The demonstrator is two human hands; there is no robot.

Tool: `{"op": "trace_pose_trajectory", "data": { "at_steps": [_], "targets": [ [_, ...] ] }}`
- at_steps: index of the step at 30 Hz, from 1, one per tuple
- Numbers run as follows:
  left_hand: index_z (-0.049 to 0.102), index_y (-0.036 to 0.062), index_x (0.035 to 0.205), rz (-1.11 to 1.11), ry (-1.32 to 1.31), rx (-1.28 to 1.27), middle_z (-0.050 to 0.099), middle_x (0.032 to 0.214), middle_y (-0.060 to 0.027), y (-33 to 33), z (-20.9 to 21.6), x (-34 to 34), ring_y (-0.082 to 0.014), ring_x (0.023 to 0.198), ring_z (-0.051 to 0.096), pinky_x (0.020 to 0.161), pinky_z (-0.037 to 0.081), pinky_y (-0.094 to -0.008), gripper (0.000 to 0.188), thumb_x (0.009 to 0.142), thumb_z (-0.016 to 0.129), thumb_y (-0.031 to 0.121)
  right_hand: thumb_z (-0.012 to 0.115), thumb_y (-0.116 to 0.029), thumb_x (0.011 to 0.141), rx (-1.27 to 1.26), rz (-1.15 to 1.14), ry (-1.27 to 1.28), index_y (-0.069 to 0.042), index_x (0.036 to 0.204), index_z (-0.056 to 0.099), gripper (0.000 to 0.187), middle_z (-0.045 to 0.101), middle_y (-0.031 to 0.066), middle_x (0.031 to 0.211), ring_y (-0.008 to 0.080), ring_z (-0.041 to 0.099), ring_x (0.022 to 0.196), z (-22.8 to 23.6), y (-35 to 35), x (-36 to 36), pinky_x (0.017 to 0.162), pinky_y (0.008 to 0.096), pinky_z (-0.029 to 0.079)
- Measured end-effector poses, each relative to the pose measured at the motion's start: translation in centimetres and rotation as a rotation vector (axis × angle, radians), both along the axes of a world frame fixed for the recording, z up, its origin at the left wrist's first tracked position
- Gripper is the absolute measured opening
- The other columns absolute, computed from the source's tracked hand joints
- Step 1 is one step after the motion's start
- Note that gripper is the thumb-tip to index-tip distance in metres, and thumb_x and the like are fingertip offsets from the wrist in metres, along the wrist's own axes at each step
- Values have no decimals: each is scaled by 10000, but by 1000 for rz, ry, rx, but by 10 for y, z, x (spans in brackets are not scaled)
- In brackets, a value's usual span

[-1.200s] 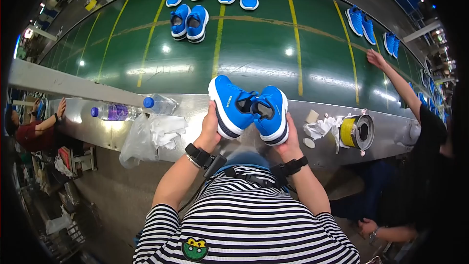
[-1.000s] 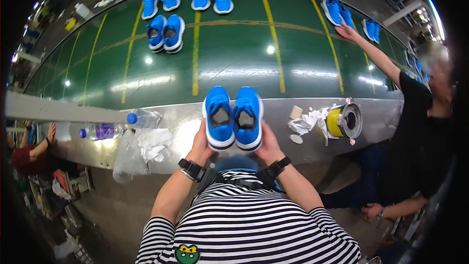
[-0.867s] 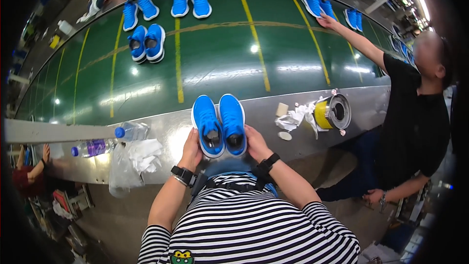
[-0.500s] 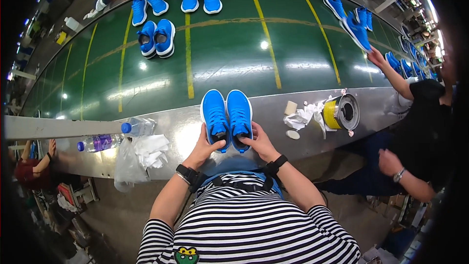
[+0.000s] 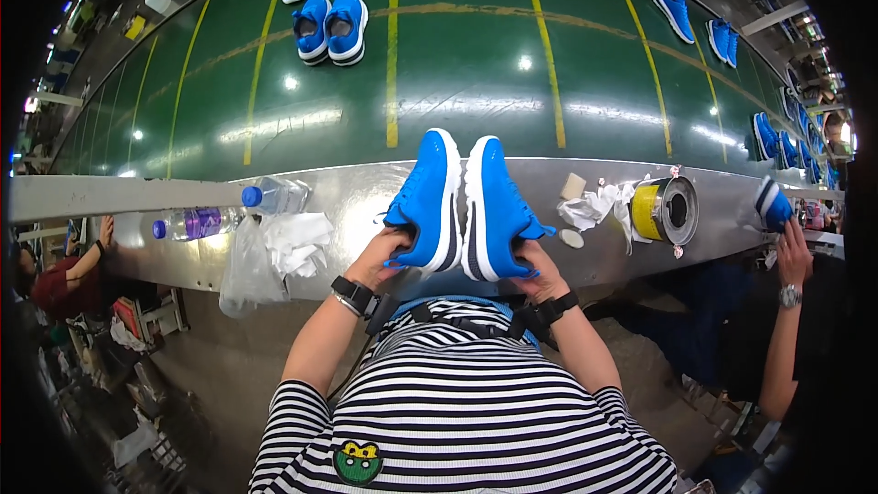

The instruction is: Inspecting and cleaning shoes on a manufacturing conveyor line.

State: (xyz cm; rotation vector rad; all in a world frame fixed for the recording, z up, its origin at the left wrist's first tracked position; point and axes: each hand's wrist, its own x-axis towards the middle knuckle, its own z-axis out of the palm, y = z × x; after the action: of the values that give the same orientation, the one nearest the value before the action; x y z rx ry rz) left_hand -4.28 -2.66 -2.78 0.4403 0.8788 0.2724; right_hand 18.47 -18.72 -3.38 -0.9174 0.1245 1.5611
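A pair of blue sneakers with white soles is held up in front of me over the metal ledge. My left hand (image 5: 378, 256) grips the left sneaker (image 5: 422, 201) at its heel opening. At the heel of the right sneaker (image 5: 497, 206), my right hand (image 5: 540, 276) is closed in the same way. Both shoes are tilted onto their outer sides, toes pointing away, with their white soles turned toward each other and a narrow gap between them. My fingers are partly hidden inside the shoe openings.
Beyond the metal ledge (image 5: 366, 185) runs a green conveyor belt (image 5: 457, 64) with yellow lines and more blue sneakers (image 5: 329, 29). Bottles (image 5: 274, 195) and crumpled paper (image 5: 297, 242) lie left; a yellow-banded can (image 5: 660, 210) stands right. A co-worker's hand (image 5: 794, 256) holds a shoe at far right.
My hands have rolled the two sneakers outward, so their soles now face each other. The co-worker on the right has brought a shoe from the belt to the ledge. The view has shifted slightly.
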Motion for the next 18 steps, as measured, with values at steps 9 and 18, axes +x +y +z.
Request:
{"op": "trace_pose_trajectory", "data": {
  "at_steps": [9, 18],
  "targets": [
    [514, 12, 1060, 39, -37, -147, 594, 916, -89, -5, -29, -9, -179, 782, 609, 731, 512, -340, 293, 775, 461, -29, 518, -27, 771, -131, -33, 79, -56, 976, 545, 208, 591, 61, 862, 185, 594, 773, 8, 1, -1, 718, 376, 496],
    [470, -16, 1151, 46, -63, -159, 578, 1070, -153, -4, -9, 2, -268, 957, 588, 864, 459, -442, 344, 822, 472, 82, 523, -89, 794, -61, -30, 184, -68, 1075, 521, 282, 594, 77, 972, 210, 583, 901, -7, 2, 4, 831, 410, 459]
  ]
}}
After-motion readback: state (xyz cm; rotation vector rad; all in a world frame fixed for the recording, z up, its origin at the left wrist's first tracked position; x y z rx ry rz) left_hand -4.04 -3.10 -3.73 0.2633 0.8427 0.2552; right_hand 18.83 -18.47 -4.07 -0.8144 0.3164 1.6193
